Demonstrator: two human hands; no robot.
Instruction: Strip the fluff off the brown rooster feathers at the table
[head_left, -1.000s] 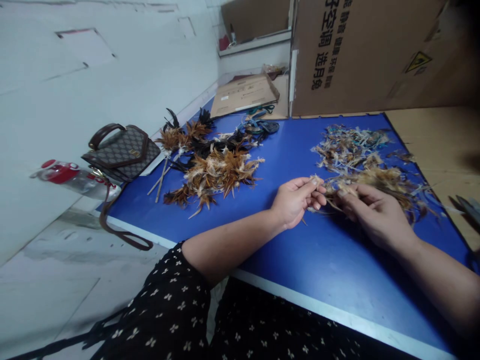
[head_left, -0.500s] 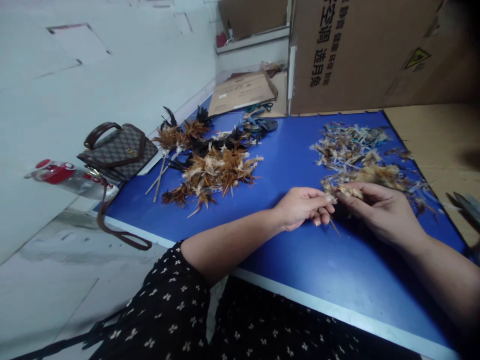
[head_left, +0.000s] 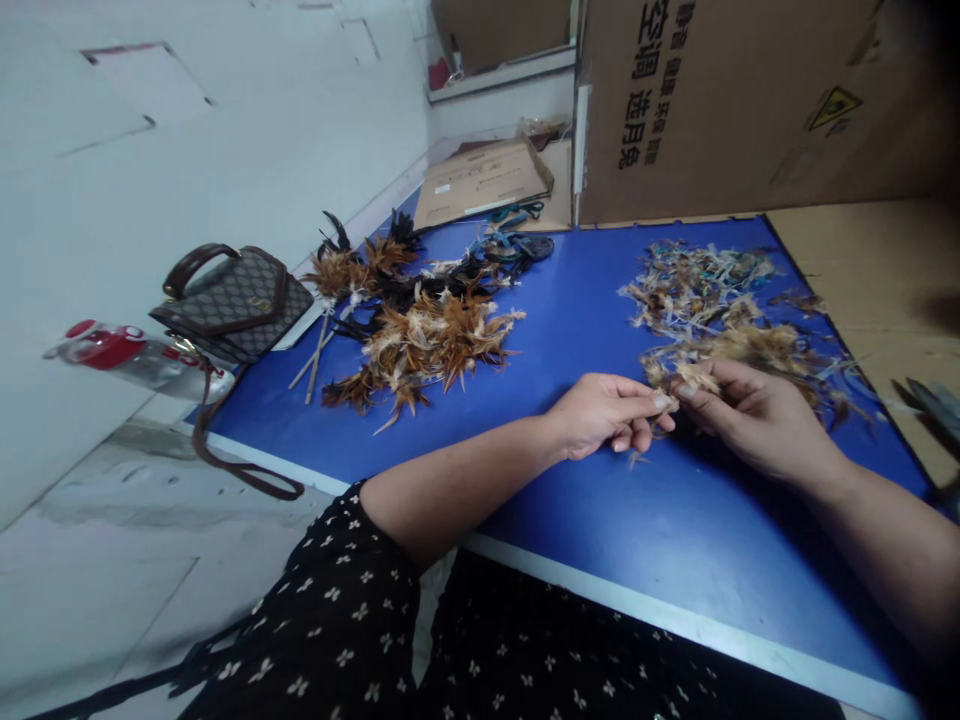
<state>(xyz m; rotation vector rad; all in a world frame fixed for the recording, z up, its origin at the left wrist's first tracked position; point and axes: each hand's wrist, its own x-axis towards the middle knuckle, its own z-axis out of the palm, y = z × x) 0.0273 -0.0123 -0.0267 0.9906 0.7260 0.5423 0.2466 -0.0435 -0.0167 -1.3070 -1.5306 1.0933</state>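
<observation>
Both my hands meet over the blue table [head_left: 585,300], fingers pinched close together. My left hand [head_left: 611,412] is closed, thumb against forefinger, on the near end of a small tuft of feathers. My right hand [head_left: 757,415] pinches pale tan feathers [head_left: 697,378] just beside it; the fingers partly hide them. Below the left fingertips a small wisp of feather [head_left: 636,458] shows. Right behind the hands lies a loose heap of brown, tan and bluish feather scraps [head_left: 697,285]. To the left sits a pile of brown and cream feather bunches [head_left: 435,345].
Black and brown feathers [head_left: 367,262] and thin sticks [head_left: 319,355] lie at the table's left. A brown handbag [head_left: 240,305] and a bottle [head_left: 142,360] stand at that edge. Flat cardboard [head_left: 484,185] lies at the back, near a big cardboard box [head_left: 735,110]. Dark scissor-like blades [head_left: 930,415] lie far right.
My hands stay almost in place, fingers shifting slightly on the feathers. The thin brown feather strand that hung below them is no longer there; a small wisp shows further left.
</observation>
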